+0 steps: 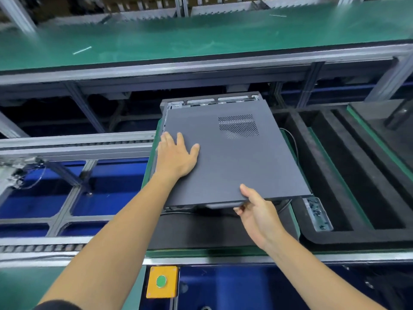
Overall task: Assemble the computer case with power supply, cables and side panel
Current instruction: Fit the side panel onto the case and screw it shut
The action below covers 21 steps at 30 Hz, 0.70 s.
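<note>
A dark grey side panel [232,162] with a perforated vent patch near its far right lies flat on top of the computer case [210,101], whose metal frame shows only along the far edge. My left hand [176,156] presses flat on the panel's left part with fingers spread. My right hand [257,211] grips the panel's near edge, thumb on top and fingers curled under. The case interior, power supply and most cables are hidden under the panel.
The case rests on a black foam pad [201,229] on a green pallet. A black cable [292,142] loops out at the right. A black foam tray [348,175] with long slots and a small screw bin [317,213] lie right. A yellow button box [162,281] sits near me.
</note>
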Available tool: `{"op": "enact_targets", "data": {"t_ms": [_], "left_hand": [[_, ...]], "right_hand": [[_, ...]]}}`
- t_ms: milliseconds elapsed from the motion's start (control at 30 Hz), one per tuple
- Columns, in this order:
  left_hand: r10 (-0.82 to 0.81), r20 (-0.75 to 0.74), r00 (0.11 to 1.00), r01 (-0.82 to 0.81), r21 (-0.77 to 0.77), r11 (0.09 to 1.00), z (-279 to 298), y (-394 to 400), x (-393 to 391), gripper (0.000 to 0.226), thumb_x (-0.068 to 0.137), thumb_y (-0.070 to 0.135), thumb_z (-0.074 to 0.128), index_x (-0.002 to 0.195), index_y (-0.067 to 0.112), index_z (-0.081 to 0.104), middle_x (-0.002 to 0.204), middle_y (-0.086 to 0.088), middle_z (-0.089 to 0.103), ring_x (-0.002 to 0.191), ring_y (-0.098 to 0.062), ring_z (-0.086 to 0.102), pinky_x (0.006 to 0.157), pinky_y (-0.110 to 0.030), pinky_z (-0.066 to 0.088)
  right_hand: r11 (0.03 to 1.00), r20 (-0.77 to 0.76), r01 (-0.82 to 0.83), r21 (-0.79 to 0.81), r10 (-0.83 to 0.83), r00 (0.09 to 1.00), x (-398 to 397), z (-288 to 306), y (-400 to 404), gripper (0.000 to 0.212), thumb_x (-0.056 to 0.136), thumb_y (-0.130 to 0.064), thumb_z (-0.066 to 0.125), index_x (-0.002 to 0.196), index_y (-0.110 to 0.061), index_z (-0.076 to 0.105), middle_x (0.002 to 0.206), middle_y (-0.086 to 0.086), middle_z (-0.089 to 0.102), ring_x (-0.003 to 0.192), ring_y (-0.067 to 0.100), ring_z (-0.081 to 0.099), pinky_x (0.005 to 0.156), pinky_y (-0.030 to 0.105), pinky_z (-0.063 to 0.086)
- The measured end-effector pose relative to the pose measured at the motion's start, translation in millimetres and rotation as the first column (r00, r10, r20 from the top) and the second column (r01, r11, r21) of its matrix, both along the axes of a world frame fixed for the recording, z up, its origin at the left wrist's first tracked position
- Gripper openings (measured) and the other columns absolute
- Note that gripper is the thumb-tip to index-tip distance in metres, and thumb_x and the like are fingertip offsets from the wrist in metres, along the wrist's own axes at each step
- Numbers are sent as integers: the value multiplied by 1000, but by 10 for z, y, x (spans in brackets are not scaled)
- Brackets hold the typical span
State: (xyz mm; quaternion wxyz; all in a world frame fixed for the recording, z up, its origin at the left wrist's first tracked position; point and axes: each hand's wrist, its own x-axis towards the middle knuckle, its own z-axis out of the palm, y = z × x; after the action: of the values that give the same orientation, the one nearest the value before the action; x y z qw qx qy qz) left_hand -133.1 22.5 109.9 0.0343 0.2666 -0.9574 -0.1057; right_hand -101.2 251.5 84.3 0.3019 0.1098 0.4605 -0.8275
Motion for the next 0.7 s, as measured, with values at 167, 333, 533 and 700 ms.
{"op": "enact_targets", "data": {"t_ms": [167, 333, 533, 700], "left_hand": [[-7, -5, 1000, 7, -38, 999, -44, -61, 24, 73, 98, 56, 24, 152, 7, 17, 155, -29, 10, 146, -36, 6, 119, -44, 9], [39, 0, 999, -39, -56, 998, -66, -84, 69, 73, 97, 57, 25, 151, 7, 21, 154, -30, 14, 144, -38, 11, 117, -46, 14], [29, -22, 999, -30, -42, 999, -41, -104, 1, 69, 97, 56, 29, 144, 5, 30, 148, -29, 25, 140, -38, 17, 115, -47, 17], [21, 2, 1000, -20, -36, 999, -24, -147, -119, 71, 97, 56, 25, 149, 8, 22, 155, -28, 13, 145, -36, 6, 118, -46, 10]], "right_hand": [[997, 37, -79, -7, 79, 996, 98, -25, -35, 13, 95, -13, 62, 96, -2, 70, 92, 5, 70, 69, 14, 53, 55, 25, 42], [998, 77, -68, -14, 69, 995, 50, -14, -45, 12, 95, -11, 63, 94, 0, 69, 95, 11, 66, 79, 19, 55, 59, 26, 41], [1000, 75, -21, -11, 22, 997, -11, -23, -112, 9, 94, -11, 64, 93, -3, 67, 90, 8, 67, 70, 16, 56, 53, 25, 40], [1000, 100, 6, -9, -5, 995, -94, 34, -191, 12, 95, -13, 65, 98, -2, 67, 87, 6, 70, 67, 16, 55, 52, 24, 40]]}}
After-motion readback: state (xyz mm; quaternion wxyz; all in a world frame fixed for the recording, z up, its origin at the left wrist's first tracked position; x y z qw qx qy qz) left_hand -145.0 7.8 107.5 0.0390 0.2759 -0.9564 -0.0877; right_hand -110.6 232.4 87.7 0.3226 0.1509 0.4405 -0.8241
